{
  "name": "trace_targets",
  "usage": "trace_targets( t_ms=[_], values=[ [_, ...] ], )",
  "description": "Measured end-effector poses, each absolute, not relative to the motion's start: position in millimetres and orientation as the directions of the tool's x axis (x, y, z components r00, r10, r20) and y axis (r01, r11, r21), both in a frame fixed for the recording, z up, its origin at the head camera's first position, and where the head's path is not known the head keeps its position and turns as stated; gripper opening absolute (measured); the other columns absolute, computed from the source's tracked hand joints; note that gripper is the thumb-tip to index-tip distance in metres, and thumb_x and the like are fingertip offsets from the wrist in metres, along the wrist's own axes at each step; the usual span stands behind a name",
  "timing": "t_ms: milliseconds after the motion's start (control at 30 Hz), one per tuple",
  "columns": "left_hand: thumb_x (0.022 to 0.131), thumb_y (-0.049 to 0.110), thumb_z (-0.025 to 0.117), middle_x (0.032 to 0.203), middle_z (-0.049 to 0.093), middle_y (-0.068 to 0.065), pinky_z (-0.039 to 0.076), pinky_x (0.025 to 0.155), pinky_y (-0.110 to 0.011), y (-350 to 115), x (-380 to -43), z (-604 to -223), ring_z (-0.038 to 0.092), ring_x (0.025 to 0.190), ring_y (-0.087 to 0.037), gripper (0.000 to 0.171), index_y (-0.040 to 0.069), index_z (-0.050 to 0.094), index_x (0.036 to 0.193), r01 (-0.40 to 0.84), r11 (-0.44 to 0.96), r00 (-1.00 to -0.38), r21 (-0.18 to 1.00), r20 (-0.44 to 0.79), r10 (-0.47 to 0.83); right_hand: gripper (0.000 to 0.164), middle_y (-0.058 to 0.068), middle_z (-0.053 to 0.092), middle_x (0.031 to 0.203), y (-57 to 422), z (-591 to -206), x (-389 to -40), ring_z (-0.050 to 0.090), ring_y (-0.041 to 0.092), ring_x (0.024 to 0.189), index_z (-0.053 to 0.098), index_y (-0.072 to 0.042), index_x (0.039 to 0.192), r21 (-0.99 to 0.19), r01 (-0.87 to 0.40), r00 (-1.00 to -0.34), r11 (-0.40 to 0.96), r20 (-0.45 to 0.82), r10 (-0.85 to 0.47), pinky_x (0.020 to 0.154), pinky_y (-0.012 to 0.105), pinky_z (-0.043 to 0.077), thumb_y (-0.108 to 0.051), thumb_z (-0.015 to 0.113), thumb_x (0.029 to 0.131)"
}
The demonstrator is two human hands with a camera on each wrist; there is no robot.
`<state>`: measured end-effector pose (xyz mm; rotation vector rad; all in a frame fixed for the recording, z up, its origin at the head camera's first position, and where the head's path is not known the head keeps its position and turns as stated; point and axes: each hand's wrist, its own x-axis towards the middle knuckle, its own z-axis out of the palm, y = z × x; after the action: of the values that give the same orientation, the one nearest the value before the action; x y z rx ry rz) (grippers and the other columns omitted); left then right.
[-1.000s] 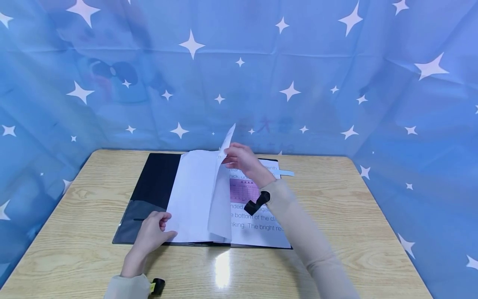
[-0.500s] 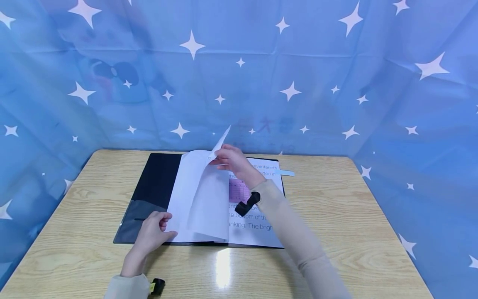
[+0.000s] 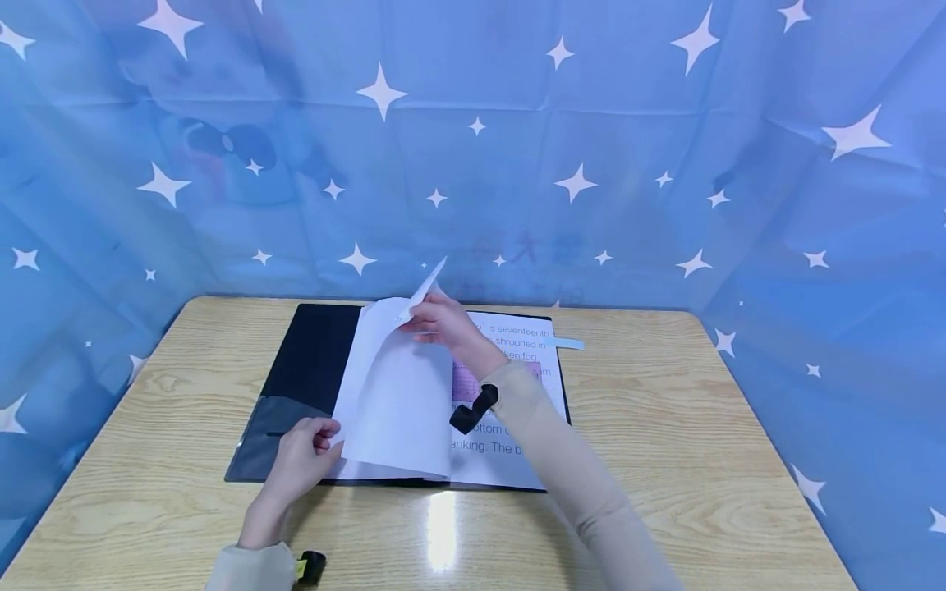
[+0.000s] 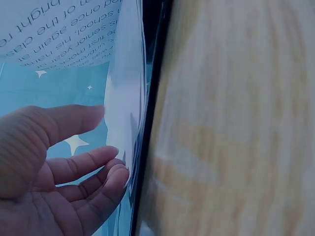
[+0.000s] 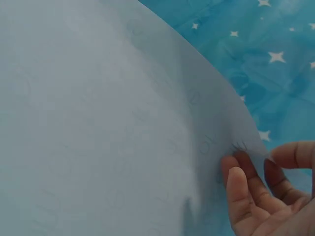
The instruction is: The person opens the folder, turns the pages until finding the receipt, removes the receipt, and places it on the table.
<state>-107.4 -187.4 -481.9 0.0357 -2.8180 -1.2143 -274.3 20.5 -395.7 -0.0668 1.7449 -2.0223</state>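
Note:
A black folder point(image 3: 314, 349) lies open on the table with a stack of white printed sheets inside. My right hand point(image 3: 446, 322) pinches the top corner of one page point(image 3: 402, 410), which curves up and over to the left. Thumb and finger meet at that page's edge in the right wrist view, where faint print shows through the paper point(image 5: 98, 113). My left hand point(image 3: 301, 455) rests at the lower left of the sheets, fingers loosely bent, fingertips at the paper's edge. In the left wrist view, printed text on the raised page point(image 4: 64, 29) is visible above the thumb.
On the right-hand printed page point(image 3: 495, 472) lies a pink slip point(image 3: 464, 386), partly behind my right forearm. A light blue strip point(image 3: 567, 343) sticks out past the folder's right edge. Behind the wooden table point(image 3: 665, 394) hangs a blue star-patterned curtain point(image 3: 480, 180).
My right hand has moved left with the page corner, so the page leans further over the left stack and more right-hand text shows. My left hand has stayed almost in place.

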Motion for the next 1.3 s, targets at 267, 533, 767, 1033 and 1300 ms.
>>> trace_targets(
  t_ms=[267,533,767,1033,1300],
  values=[
    [0.08,-0.004,0.066,0.08,0.06,-0.01,0.047,0.058,-0.021,-186,-107,-477,0.055,0.069,-0.016,0.013,-0.007,0.066,0.092,0.093,0.675,-0.979,0.732,0.192,-0.074,0.013,0.002,0.066,0.083,14,-402,-273,0.065,0.014,0.077,0.058,-0.005,0.101,-0.946,0.313,-0.893,-0.081,-0.264,-0.365,0.064,0.026,0.049,-0.005,0.055,0.088],
    [0.091,0.011,0.058,0.083,0.067,-0.011,0.049,0.064,-0.024,-182,-107,-454,0.06,0.075,-0.02,0.018,-0.004,0.067,0.094,0.084,0.625,-0.963,0.776,0.225,-0.15,0.024,0.003,0.065,0.084,7,-406,-271,0.065,0.014,0.08,0.055,0.002,0.111,-0.943,0.323,-0.89,-0.074,-0.276,-0.364,0.064,0.025,0.05,-0.005,0.055,0.088],
    [0.091,0.016,0.06,0.085,0.069,-0.009,0.05,0.066,-0.023,-177,-105,-440,0.061,0.076,-0.016,0.019,-0.001,0.068,0.094,0.108,0.597,-0.962,0.795,0.235,-0.14,0.008,0.003,0.064,0.081,3,-407,-268,0.064,0.013,0.075,0.056,-0.006,0.096,-0.94,0.331,-0.888,-0.079,-0.282,-0.363,0.062,0.025,0.049,-0.005,0.055,0.088],
    [0.081,0.006,0.071,0.08,0.066,-0.006,0.047,0.061,-0.016,-171,-102,-430,0.059,0.071,-0.009,0.012,0.001,0.068,0.09,0.098,0.564,-0.959,0.82,0.229,-0.166,0.006,0.002,0.064,0.08,-1,-413,-270,0.064,0.012,0.074,0.056,-0.008,0.093,-0.932,0.351,-0.882,-0.088,-0.297,-0.364,0.061,0.024,0.049,-0.007,0.056,0.088],
    [0.074,-0.002,0.073,0.071,0.063,-0.006,0.045,0.055,-0.016,-168,-99,-426,0.053,0.06,-0.006,0.011,0.0,0.066,0.081,0.08,0.571,-0.957,0.817,0.224,-0.187,0.005,0.002,0.064,0.08,-4,-413,-269,0.064,0.012,0.074,0.056,-0.008,0.093,-0.929,0.359,-0.879,-0.092,-0.303,-0.369,0.062,0.023,0.049,-0.007,0.056,0.088]
  ],
)
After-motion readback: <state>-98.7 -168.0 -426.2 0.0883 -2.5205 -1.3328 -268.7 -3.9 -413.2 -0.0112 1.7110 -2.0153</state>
